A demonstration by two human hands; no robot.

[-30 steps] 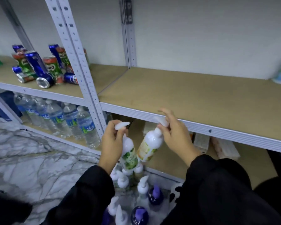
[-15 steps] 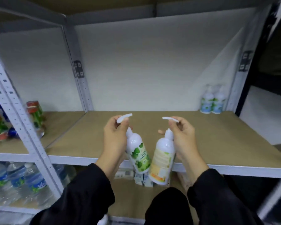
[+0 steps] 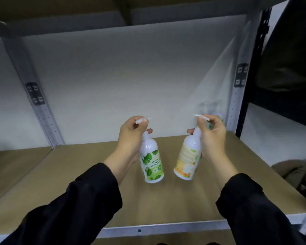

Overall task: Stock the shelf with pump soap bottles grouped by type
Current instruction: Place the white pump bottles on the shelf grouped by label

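Two soap bottles hang over the shelf (image 3: 78,183): my left hand (image 3: 131,137) grips the green bottle (image 3: 151,163) by its pump, my right hand (image 3: 210,137) the yellow bottle (image 3: 186,161). Next, I reckon, each needs its own group.

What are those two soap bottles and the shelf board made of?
Green bottle: looks like glossy white plastic; highlights glint on its shoulder, printed leaf label.
Yellow bottle: likely the same plastic, with a pale label.
Shelf board: matte tan, probably fibreboard or particleboard; no grain shows. Its front rail looks like painted metal.
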